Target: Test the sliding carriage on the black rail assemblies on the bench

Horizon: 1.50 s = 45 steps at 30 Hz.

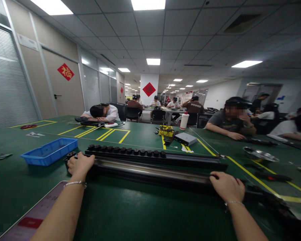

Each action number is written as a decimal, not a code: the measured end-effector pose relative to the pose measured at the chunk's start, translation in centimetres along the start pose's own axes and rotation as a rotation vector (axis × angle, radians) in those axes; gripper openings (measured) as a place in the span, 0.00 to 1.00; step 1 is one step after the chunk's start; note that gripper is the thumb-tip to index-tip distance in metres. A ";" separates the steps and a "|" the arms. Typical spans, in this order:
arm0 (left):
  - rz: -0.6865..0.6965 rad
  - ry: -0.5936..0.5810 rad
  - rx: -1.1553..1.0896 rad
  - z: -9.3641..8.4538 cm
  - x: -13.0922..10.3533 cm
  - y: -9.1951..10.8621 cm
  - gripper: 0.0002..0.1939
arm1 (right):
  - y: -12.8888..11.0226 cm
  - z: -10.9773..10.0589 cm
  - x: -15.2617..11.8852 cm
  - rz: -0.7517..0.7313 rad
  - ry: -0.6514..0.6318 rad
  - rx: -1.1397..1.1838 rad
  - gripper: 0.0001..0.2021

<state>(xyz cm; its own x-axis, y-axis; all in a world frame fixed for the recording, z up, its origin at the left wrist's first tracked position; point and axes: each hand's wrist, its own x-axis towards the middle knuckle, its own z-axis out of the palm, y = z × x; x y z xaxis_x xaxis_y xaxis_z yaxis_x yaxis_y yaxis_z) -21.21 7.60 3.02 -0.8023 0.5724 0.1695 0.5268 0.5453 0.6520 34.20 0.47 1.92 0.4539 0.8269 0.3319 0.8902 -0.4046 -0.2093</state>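
Both forearms reached up from the bottom of the frame. The left hand (pixel 79 164) lay at centre left, fingers curled over the left end of the long black rail (pixel 150 167) — grasping it. The right hand (pixel 227 186), lower right, rested on the rail's right end, fingers bent down over its top edge. The rail lay across the green desk (pixel 130 211) at mid-frame, a row of black knobs (pixel 126 150) along its far side, a blue tray (pixel 50 151) just left of it

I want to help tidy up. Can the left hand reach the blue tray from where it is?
Probably yes. The left hand rests on the end of the long black rail, and the blue tray sits just beside it on the green table, with nothing between them.
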 end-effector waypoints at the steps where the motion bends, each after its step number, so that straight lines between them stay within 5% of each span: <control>1: -0.002 -0.003 0.010 0.0 0.1 0.0 0.38 | 0.0 -0.1 0.0 0.004 -0.001 -0.004 0.16; 28: 0.218 -0.060 0.312 0.2 -2.6 1.0 0.29 | 0.2 -0.4 0.0 -0.012 -0.037 0.017 0.18; 45: 0.244 -0.067 0.250 0.3 -4.1 1.6 0.26 | -0.4 -0.5 -0.4 0.033 0.002 -0.001 0.19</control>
<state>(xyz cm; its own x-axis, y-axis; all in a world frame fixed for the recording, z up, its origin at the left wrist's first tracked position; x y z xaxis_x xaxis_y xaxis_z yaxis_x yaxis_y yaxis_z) -16.96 6.30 3.13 -0.6286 0.7386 0.2438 0.7597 0.5160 0.3957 33.69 0.13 2.29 0.4827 0.8124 0.3271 0.8750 -0.4316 -0.2192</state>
